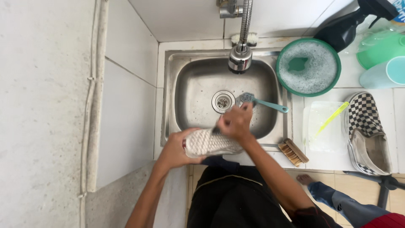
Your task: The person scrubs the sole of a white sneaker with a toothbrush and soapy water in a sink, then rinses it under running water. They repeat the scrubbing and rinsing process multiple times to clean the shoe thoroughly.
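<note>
My left hand grips a white shoe, sole up, over the front edge of the steel sink. My right hand is closed on a small dark brush whose head presses against the sole; most of the brush is hidden by my fingers. A teal-handled brush lies in the basin near the drain, under the faucet head.
A green bowl of soapy foam stands right of the sink. A checkered shoe, a clear tub with a yellow-green brush and a wooden bristle brush lie on the white counter. A spray bottle stands at the back. Another person's bare foot is below.
</note>
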